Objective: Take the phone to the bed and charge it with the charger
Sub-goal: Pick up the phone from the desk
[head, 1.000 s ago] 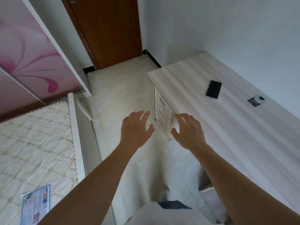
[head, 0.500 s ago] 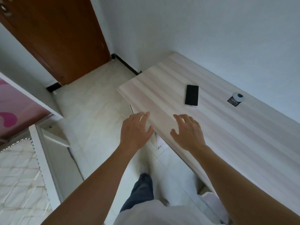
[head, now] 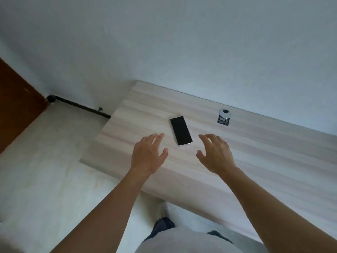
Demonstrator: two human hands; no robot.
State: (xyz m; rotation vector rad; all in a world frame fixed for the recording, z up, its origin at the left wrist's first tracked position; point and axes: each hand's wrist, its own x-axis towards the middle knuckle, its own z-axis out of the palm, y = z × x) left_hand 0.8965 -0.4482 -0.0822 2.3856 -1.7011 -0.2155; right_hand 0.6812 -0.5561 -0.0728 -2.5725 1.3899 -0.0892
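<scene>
A black phone (head: 181, 130) lies flat, screen dark, on the pale wooden desk (head: 255, 152) near its left end. My left hand (head: 148, 155) hovers over the desk just left of and below the phone, fingers spread, holding nothing. My right hand (head: 216, 154) hovers to the right of the phone, fingers also apart and empty. Neither hand touches the phone. The bed and the charger are out of view.
A small white round object on a black label (head: 224, 117) sits near the desk's back edge by the white wall. A brown door (head: 16, 106) is at the far left. Pale tiled floor (head: 45, 170) lies left of the desk.
The view has swung right towards the desk; the bed and wardrobe have left the frame. Both hands have moved forward over the desk and now flank the phone.
</scene>
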